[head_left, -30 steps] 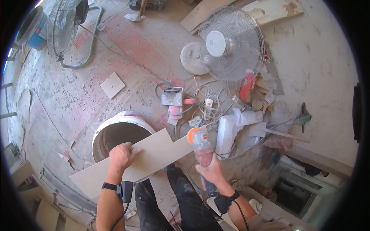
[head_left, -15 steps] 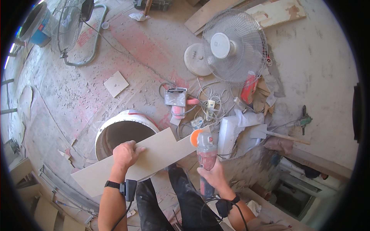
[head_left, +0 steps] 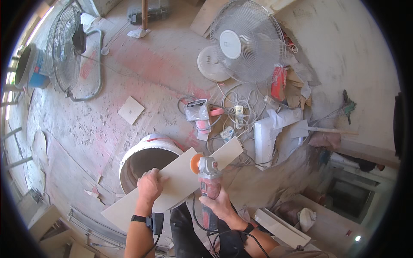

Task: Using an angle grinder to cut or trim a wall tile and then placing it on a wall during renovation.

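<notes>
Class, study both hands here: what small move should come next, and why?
Probably ease the orange disc of the grinder lightly along the notched edge of the pale board. The left hand holds the board by its upper edge, the right hand grips the grinder, and the disc sits at the notch; whether it touches, I cannot tell.

We read this as a building or renovation site — raw, dusty floor (head_left: 146,88) with reddish patches, scattered chips and a square tile offcut (head_left: 130,110). We also see an angle grinder (head_left: 210,180), a green power tool (head_left: 347,107) off right, tangled cables (head_left: 254,109), a smeared white bucket (head_left: 146,144), loose boards (head_left: 203,19) — and two caged fans, one pale (head_left: 230,44), one dark (head_left: 63,56).
</notes>
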Motion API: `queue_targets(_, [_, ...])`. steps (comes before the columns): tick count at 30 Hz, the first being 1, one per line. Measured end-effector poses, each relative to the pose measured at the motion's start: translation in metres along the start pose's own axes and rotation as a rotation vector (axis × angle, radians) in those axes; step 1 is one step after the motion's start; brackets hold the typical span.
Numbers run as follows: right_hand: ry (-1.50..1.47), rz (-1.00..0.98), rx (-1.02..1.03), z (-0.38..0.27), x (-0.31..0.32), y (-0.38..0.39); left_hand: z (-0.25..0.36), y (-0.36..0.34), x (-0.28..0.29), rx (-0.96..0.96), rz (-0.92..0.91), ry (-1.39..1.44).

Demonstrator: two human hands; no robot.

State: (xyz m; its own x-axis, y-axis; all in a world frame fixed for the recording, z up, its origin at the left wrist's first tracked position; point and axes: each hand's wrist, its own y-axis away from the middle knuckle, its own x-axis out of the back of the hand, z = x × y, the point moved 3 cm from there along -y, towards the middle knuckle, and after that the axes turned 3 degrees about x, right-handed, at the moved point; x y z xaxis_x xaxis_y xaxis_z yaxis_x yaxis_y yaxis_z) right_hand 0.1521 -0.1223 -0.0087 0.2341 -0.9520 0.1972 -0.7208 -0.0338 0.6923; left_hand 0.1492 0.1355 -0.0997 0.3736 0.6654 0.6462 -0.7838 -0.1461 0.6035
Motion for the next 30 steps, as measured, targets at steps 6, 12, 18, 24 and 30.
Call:
queue_targets(6, [0.041,0.095,0.041,0.006,-0.012,-0.002,-0.002,-0.003,-0.001,0.002,-0.085,-0.008])
queue_targets(12, [0.035,0.112,0.040,-0.009,-0.029,-0.018,-0.008,-0.005,-0.002,0.001,-0.109,0.020])
queue_targets(18, [0.138,0.070,0.000,-0.014,-0.031,-0.027,-0.002,-0.004,0.003,0.053,-0.142,-0.001])
queue_targets(24, [0.233,0.133,0.026,0.005,-0.012,-0.001,-0.004,-0.006,0.000,0.052,-0.156,0.027])
queue_targets(30, [0.248,0.089,0.023,-0.007,-0.022,-0.021,-0.008,-0.005,-0.002,0.040,-0.138,0.013])
